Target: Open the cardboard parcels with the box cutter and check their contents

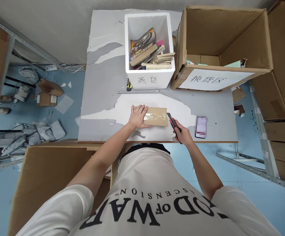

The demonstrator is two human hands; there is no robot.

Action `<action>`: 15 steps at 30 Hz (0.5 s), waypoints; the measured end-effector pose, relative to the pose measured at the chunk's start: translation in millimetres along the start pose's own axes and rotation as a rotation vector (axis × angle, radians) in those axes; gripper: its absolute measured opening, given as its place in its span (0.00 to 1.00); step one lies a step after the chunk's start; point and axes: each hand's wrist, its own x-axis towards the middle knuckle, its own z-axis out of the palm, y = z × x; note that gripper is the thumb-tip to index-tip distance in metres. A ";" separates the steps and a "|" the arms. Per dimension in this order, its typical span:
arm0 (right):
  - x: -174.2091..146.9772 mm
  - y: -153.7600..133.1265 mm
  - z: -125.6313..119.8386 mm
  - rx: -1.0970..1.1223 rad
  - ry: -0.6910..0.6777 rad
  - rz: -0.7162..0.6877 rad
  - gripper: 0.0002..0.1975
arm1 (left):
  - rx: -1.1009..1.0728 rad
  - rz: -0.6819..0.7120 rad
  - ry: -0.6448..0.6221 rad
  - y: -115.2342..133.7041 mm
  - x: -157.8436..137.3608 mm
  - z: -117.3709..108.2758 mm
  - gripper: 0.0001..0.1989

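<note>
A small brown cardboard box (160, 122) lies flat on the table, with clear shiny tape along its top. My left hand (137, 117) grips its left end, fingers spread across toward the far edge and thumb by the near edge. In my right hand (182, 132) is a black and red utility knife (173, 122), closed in my fingers. The knife's tip points up and left, close to the box's right end; whether it touches the cardboard, I cannot tell. Torn white paper (179, 106) lies beneath the box.
A phone (201, 127) lies right of my right hand. Behind the box stand a white foam bin (149, 82) of books and a large open carton (228, 70). A yellow-black cutter (129, 85) rests beside the bin. Another big carton (51, 177) is below left of the table.
</note>
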 end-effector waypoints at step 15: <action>-25.0 -35.8 -30.4 -0.621 -0.089 -0.189 0.27 | -0.006 -0.018 0.067 0.2 2.6 4.2 0.53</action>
